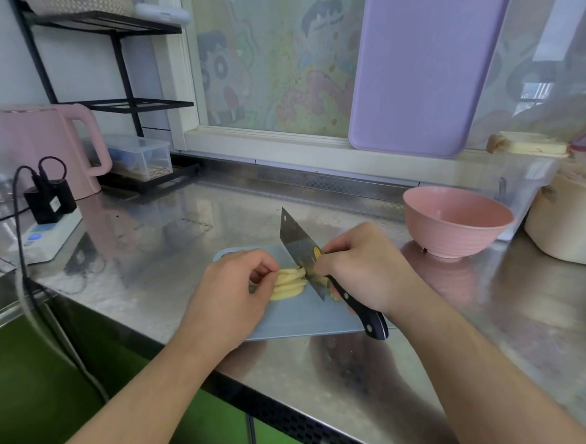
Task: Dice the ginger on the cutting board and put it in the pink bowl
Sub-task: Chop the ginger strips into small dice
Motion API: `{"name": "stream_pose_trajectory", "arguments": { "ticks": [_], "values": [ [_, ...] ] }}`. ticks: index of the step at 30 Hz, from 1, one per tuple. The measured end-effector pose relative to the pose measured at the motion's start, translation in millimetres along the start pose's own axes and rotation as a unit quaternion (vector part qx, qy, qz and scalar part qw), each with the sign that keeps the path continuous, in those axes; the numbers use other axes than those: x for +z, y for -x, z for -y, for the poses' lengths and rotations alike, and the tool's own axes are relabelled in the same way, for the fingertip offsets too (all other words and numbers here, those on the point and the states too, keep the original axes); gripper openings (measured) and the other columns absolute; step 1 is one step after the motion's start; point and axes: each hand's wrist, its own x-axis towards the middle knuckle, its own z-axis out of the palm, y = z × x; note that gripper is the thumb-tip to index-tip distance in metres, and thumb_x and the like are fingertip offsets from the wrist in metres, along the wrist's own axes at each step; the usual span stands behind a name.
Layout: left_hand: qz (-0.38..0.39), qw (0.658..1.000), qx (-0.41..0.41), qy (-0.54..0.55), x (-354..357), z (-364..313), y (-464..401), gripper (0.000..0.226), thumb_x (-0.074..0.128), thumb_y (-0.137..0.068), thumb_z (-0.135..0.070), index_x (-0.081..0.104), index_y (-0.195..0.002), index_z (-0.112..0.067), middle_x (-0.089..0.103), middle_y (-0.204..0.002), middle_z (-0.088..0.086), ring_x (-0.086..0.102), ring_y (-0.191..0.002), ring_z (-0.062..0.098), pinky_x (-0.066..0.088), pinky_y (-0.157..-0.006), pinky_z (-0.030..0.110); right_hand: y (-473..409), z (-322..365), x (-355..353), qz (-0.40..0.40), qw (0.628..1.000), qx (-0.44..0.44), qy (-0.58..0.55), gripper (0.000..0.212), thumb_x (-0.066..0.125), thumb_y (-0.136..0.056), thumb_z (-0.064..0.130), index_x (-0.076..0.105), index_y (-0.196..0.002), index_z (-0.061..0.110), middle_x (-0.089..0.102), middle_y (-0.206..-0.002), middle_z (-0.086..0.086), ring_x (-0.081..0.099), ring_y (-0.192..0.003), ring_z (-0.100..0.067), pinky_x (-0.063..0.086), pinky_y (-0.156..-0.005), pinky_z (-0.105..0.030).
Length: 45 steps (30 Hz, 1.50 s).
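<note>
One cutting board (301, 319), pale blue, lies near the front edge of the steel desk (170, 250), and on it sits one small stack of yellow ginger (288, 282) slices, too overlapped to count. One pink bowl (456, 220) stands on the desk to the right, a little farther back, apart from the board. The left hand (235, 288) curls its fingertips down on the left end of the ginger, pinning it. The right hand (363, 269) grips one cleaver (304, 255) by its black handle, blade edge down against the right side of the slices.
</note>
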Motion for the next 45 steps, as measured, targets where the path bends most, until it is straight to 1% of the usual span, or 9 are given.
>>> {"name": "stream_pose_trajectory", "arguments": {
  "ticks": [5, 8, 11, 17, 24, 31, 36, 41, 45],
  "values": [
    [-0.012, 1.000, -0.015, 0.013, -2, 1, 0, 0.031, 0.065, -0.089, -0.005, 0.069, -0.102, -0.033, 0.064, -0.096, -0.023, 0.058, -0.095, -0.005, 0.041, -0.076, 0.006, 0, 0, 0, -0.003, 1.000, 0.004, -0.002, 0.022, 0.062, -0.072, 0.013, 0.059, -0.071, -0.008, 0.053, -0.055, -0.015, 0.040, -0.046, -0.022, 0.039, -0.053, -0.037],
    [-0.012, 0.999, -0.045, 0.005, -2, 3, 0, 0.030, 0.070, -0.084, -0.012, 0.061, -0.098, -0.037, 0.058, -0.097, -0.021, 0.056, -0.091, -0.001, 0.043, -0.075, 0.015, -1, -1, -1, -0.012, 1.000, 0.006, 0.006, 0.023, 0.060, -0.069, 0.014, 0.056, -0.070, -0.008, 0.050, -0.054, -0.014, 0.040, -0.048, -0.023, 0.040, -0.054, -0.038],
    [-0.003, 0.999, -0.039, -0.003, 0, 3, -1, 0.023, 0.069, -0.086, -0.015, 0.065, -0.091, -0.037, 0.062, -0.091, -0.019, 0.059, -0.086, -0.001, 0.043, -0.071, 0.013, 0, 0, -1, -0.012, 1.000, 0.004, 0.009, 0.023, 0.059, -0.068, 0.015, 0.056, -0.069, -0.007, 0.050, -0.054, -0.014, 0.041, -0.048, -0.023, 0.040, -0.054, -0.038],
    [0.000, 1.000, -0.009, -0.014, -1, 3, -1, 0.021, 0.068, -0.094, -0.014, 0.073, -0.097, -0.035, 0.067, -0.091, -0.022, 0.062, -0.087, -0.004, 0.042, -0.070, 0.009, 2, 2, -1, -0.004, 1.000, 0.000, 0.000, 0.020, 0.063, -0.074, 0.012, 0.060, -0.070, -0.007, 0.054, -0.054, -0.013, 0.042, -0.046, -0.022, 0.040, -0.054, -0.037],
    [-0.022, 0.998, -0.055, -0.031, 3, 10, -2, 0.038, 0.056, -0.087, 0.000, 0.069, -0.109, -0.029, 0.064, -0.110, -0.013, 0.062, -0.099, 0.010, 0.059, -0.089, 0.041, 1, 3, 0, -0.006, 1.000, 0.005, 0.001, 0.022, 0.063, -0.072, 0.015, 0.062, -0.072, -0.007, 0.057, -0.059, -0.026, 0.042, -0.048, -0.022, 0.041, -0.055, -0.038],
    [-0.021, 0.998, -0.053, -0.022, 3, 12, -3, 0.035, 0.063, -0.087, -0.003, 0.069, -0.108, -0.030, 0.064, -0.106, -0.014, 0.061, -0.093, 0.004, 0.055, -0.085, 0.027, 2, 3, 0, -0.006, 1.000, 0.003, 0.001, 0.021, 0.062, -0.073, 0.014, 0.062, -0.072, -0.007, 0.060, -0.063, -0.029, 0.042, -0.049, -0.021, 0.041, -0.055, -0.038],
    [-0.011, 0.998, -0.055, -0.026, 3, 12, -2, 0.035, 0.062, -0.089, -0.002, 0.068, -0.105, -0.032, 0.065, -0.103, -0.017, 0.060, -0.093, 0.003, 0.054, -0.086, 0.025, 2, 2, 0, -0.005, 1.000, 0.003, -0.002, 0.021, 0.062, -0.073, 0.014, 0.061, -0.071, -0.008, 0.055, -0.055, -0.015, 0.041, -0.048, -0.021, 0.040, -0.054, -0.038],
    [-0.015, 0.999, -0.047, -0.023, 3, 12, -3, 0.032, 0.066, -0.092, -0.002, 0.066, -0.101, -0.032, 0.063, -0.101, -0.016, 0.060, -0.090, 0.002, 0.045, -0.079, 0.015, 3, 4, -1, -0.005, 1.000, -0.001, 0.000, 0.021, 0.062, -0.074, 0.012, 0.061, -0.071, -0.008, 0.057, -0.059, -0.027, 0.041, -0.048, -0.021, 0.039, -0.055, -0.037],
    [-0.013, 0.997, -0.068, -0.029, 0, 6, -1, 0.025, 0.065, -0.088, -0.011, 0.067, -0.095, -0.035, 0.060, -0.098, -0.018, 0.059, -0.092, 0.006, 0.055, -0.084, 0.030, 3, 3, -1, -0.003, 1.000, 0.001, -0.001, 0.022, 0.062, -0.073, 0.012, 0.060, -0.072, -0.009, 0.056, -0.058, -0.025, 0.041, -0.048, -0.021, 0.039, -0.055, -0.038]
  ]
}}
